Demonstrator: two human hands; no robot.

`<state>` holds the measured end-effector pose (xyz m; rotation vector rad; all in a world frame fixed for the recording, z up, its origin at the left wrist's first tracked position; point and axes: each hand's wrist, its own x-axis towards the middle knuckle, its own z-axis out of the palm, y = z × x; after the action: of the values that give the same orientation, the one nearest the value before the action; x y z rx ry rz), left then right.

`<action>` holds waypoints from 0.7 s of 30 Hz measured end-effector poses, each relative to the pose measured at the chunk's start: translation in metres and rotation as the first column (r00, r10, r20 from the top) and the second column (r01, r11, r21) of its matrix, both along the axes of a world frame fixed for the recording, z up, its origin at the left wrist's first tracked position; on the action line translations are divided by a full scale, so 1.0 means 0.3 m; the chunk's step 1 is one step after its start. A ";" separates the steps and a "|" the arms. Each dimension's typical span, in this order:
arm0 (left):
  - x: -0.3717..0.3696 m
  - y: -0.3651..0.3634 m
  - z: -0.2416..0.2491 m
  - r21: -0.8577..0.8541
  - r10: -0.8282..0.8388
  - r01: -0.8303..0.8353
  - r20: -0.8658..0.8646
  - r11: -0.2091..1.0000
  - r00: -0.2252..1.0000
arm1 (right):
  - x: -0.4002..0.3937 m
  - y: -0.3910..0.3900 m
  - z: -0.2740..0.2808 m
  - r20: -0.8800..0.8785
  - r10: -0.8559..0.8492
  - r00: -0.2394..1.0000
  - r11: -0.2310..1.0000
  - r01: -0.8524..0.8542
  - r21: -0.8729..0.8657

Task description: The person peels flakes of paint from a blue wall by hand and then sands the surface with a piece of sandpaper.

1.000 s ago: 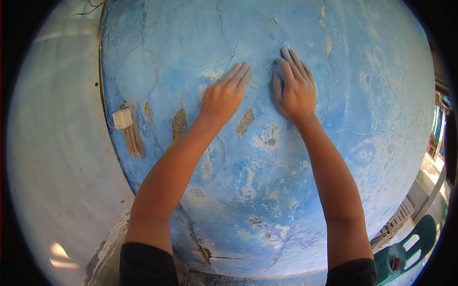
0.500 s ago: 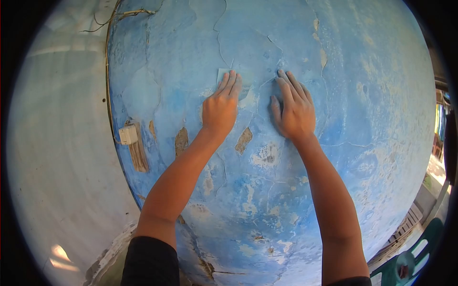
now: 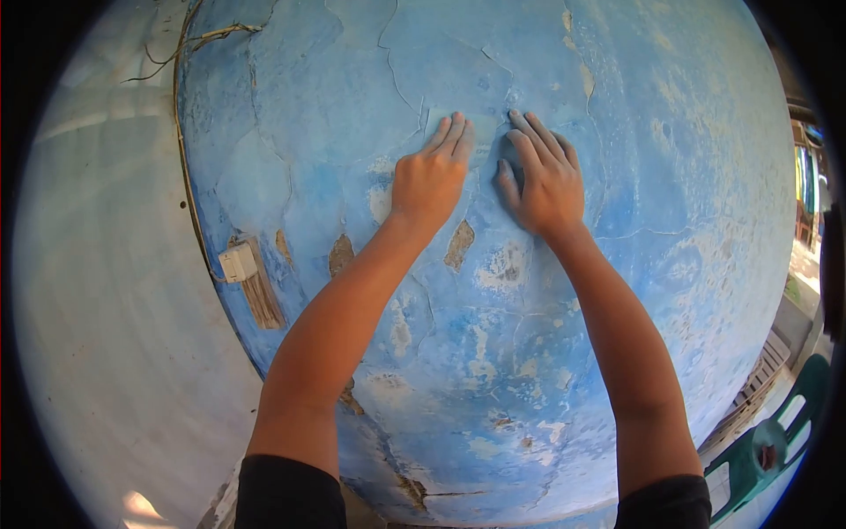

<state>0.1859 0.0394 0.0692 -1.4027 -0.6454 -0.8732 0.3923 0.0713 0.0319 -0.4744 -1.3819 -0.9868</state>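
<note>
Left hand [image 3: 429,181] open, fingers close together, pressing sheet [image 3: 483,134] to wall [image 3: 634,309]. Right hand [image 3: 548,189] open on wall just right of it, nothing visibly held. Keep finger pressure even, sheet edges flat.

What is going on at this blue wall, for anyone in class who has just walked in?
A person's left hand lies with extended fingers over a thin pale sheet, flat against the cracked, peeling blue wall. The right hand rests beside it on the wall, fingers somewhat spread, with nothing visibly held. Bare patches and flaking paint remain on the surface.
</note>
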 end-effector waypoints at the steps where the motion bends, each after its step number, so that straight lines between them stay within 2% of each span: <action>1: 0.002 0.000 -0.003 -0.005 -0.017 0.017 -0.021 1.000 1.000 | 0.003 -0.002 -0.003 0.001 -0.007 1.000 1.000 0.007 -0.020; 5: -0.167 -0.030 -0.117 0.020 0.044 -0.044 0.003 0.999 0.999 | -0.003 0.006 0.000 0.002 -0.013 1.000 1.000 0.013 -0.005; 7: -0.228 -0.055 -0.154 0.022 0.073 -0.074 0.046 0.997 0.996 | -0.014 -0.008 0.003 0.072 0.000 0.997 0.999 -0.004 0.049; 8: -0.212 -0.034 -0.144 0.032 0.065 -0.066 0.045 0.997 0.997 | -0.016 -0.014 0.017 0.071 -0.008 0.997 0.998 0.004 0.058; 10: -0.118 -0.030 -0.138 -0.025 0.149 -0.147 0.199 0.989 0.969 | -0.040 -0.027 0.025 0.218 0.006 0.976 0.999 -0.015 0.043; 11: -0.082 -0.012 -0.119 -0.029 0.149 -0.146 0.203 0.989 0.968 | -0.050 -0.030 0.033 0.182 0.025 0.983 0.999 -0.032 0.038; 13: -0.032 0.028 -0.053 0.077 0.108 -0.123 0.182 0.989 0.977 | -0.048 -0.015 0.039 0.131 0.049 0.990 0.998 -0.055 0.039; 14: -0.039 0.025 -0.057 0.076 0.101 -0.116 0.186 0.990 0.977 | -0.040 -0.009 0.036 0.075 0.073 0.994 0.996 -0.076 0.043; 16: -0.069 0.007 -0.050 0.060 0.007 -0.014 0.124 0.998 0.992 | -0.038 -0.007 0.036 0.083 0.069 0.994 0.996 -0.074 0.055; 19: -0.096 -0.019 -0.185 0.007 0.088 -0.088 0.031 0.996 0.996 | -0.049 -0.012 0.038 0.081 0.049 0.996 0.996 -0.055 0.072; 21: -0.123 -0.003 -0.162 0.009 0.074 -0.074 -0.004 0.997 0.997 | -0.061 -0.020 0.025 0.085 0.031 0.996 0.997 -0.036 0.065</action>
<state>0.1490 0.0385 0.0206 -1.3640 -0.6857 -0.8131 0.3738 0.0654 0.0394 -0.3628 -1.4230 -1.0315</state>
